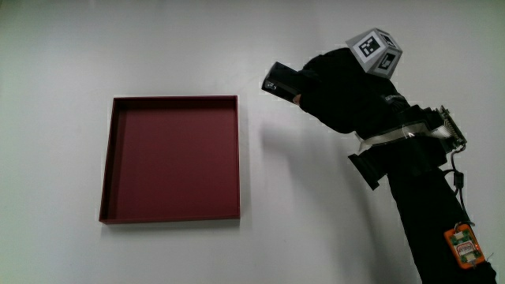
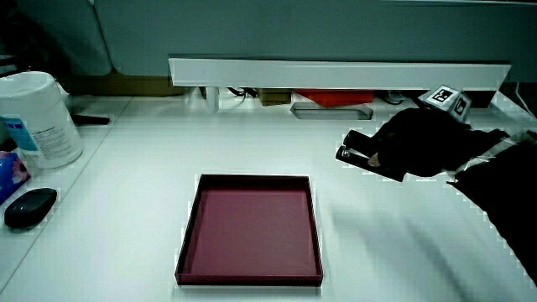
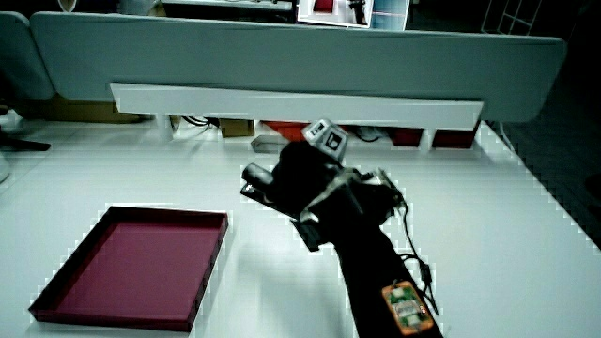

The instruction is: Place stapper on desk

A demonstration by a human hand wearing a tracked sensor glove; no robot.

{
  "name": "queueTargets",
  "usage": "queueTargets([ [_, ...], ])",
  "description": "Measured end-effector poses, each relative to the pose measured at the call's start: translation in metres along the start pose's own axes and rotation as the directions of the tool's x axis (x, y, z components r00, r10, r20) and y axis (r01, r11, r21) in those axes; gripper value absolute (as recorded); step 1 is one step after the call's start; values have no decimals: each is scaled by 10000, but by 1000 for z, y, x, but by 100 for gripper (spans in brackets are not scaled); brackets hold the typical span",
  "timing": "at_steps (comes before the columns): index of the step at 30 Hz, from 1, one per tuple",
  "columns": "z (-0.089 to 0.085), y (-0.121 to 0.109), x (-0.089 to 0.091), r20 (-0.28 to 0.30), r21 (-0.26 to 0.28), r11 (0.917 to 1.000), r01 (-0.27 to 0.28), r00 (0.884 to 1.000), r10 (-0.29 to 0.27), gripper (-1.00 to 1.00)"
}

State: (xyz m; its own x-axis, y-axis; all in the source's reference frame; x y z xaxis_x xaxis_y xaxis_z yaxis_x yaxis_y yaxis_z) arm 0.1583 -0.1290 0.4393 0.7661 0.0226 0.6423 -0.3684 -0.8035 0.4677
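— What are you seeing nearest to you?

— You are looking at the dark red tray (image 1: 173,158), lying flat on the white tabletop (image 1: 63,47); nothing is lying in it.

— And where is your hand?

— Your hand (image 1: 343,87) is hovering beside the tray, a little farther from you than the tray's middle, well apart from its rim. Your fingers are wrapping around the black stapler (image 1: 280,79), which is sticking out of your grip toward the tray. In both side views the stapler (image 2: 357,149) is sitting above the tabletop, not touching it (image 3: 255,180).

— Anything farther off?

— A black mouse (image 2: 29,206) and a white canister (image 2: 38,117) are standing at the tabletop's edge.
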Motion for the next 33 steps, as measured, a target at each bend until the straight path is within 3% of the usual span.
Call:
queueTargets([
  [3, -12, 4, 18, 191, -2, 9990, 458, 9988, -457, 0],
  [4, -14, 5, 22, -28, -665, 9951, 727, 9973, -730, 0],
  [5, -18, 5, 27, 24, -224, 9982, 559, 9984, -559, 0],
  [13, -34, 10, 55, -60, -291, 9917, 1250, 9921, -1253, 0],
  [22, -49, 11, 71, -201, -465, 9867, 1556, 9874, -1567, 0],
  [27, -55, 12, 74, 41, -545, 9849, 1640, 9864, -1640, 0],
  [30, -57, 12, 81, -403, -611, 9836, 1698, 9842, -1724, 0],
  [33, -57, 10, 79, -345, -475, 9840, 1716, 9843, -1733, 0],
])
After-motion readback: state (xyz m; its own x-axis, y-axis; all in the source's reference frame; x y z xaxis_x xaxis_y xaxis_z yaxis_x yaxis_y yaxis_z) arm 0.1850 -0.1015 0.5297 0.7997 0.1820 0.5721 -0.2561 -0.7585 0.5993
